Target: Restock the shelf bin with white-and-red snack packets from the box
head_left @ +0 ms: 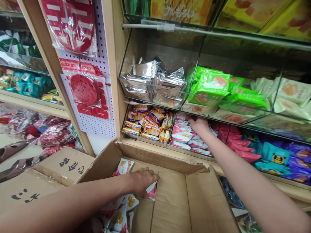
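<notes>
Inside an open cardboard box, my left hand is closed around a small white and pink snack packet, which shows below its fingers. More packets of the same kind lie at the left of the box, partly covered by my forearm. My right hand reaches into a low shelf compartment of white and pink snack packets. It is over the pile, close to a packet at the back. The shelf above hides part of its fingers, so its grip is unclear.
Orange wrapped snacks fill the compartment to the left; pink packets and teal packets sit to the right. Above are silver packets and green packets behind a clear shelf front. Red decorations hang left.
</notes>
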`<action>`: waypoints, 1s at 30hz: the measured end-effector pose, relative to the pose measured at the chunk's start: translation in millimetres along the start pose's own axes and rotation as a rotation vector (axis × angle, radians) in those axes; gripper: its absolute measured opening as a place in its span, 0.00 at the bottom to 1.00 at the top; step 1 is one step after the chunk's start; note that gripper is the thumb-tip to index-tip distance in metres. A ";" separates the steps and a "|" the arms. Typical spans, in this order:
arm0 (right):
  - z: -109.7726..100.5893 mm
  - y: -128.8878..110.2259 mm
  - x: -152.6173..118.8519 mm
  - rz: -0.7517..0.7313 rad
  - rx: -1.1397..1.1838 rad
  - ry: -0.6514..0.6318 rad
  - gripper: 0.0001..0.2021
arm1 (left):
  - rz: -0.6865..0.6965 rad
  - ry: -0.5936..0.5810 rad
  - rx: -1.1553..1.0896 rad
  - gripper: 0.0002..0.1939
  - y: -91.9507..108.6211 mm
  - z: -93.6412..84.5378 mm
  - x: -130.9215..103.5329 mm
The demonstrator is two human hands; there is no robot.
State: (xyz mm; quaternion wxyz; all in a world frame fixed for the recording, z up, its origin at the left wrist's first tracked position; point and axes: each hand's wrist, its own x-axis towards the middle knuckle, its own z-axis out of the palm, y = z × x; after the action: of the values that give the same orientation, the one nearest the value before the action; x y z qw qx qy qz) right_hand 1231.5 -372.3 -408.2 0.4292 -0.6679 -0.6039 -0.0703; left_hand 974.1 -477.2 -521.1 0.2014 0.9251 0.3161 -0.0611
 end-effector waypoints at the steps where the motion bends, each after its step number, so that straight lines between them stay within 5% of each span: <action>1: -4.2 -0.8 -3.4 -0.009 0.010 0.009 0.18 | -0.010 -0.013 0.010 0.31 -0.1 1.3 0.3; 5: -30.6 -12.0 -35.7 -0.066 0.078 0.064 0.13 | 0.048 -0.076 -0.037 0.22 3.4 -6.3 -2.6; 8: -53.5 -28.0 -83.5 -0.131 0.242 0.043 0.10 | 0.114 0.052 -0.288 0.23 14.1 -25.6 -8.7; 12: -61.8 -47.3 -148.4 -0.032 0.517 -0.409 0.13 | 0.205 0.382 -0.624 0.37 34.3 -51.9 -13.0; 15: -49.3 -51.7 -174.4 0.053 0.689 -0.640 0.14 | 0.283 0.480 -0.726 0.39 44.9 -58.1 -12.5; 19: -35.9 -49.7 -182.6 0.160 0.899 -0.600 0.09 | 0.244 0.560 -0.844 0.38 48.2 -53.2 -11.4; 24: -34.9 -43.8 -186.3 0.344 1.027 -0.546 0.09 | 0.169 0.446 -1.005 0.34 43.3 -48.5 -8.8; 30: -29.8 -34.3 -193.9 0.377 0.953 -0.471 0.13 | 0.157 0.392 -1.003 0.32 37.0 -46.2 -8.0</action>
State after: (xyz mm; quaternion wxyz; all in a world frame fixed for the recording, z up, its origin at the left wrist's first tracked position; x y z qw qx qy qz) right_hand 1163.9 -540.0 -491.7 0.5421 -0.4940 -0.5187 0.4394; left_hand 989.7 -489.3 -464.6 0.5593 0.7304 0.2680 0.2859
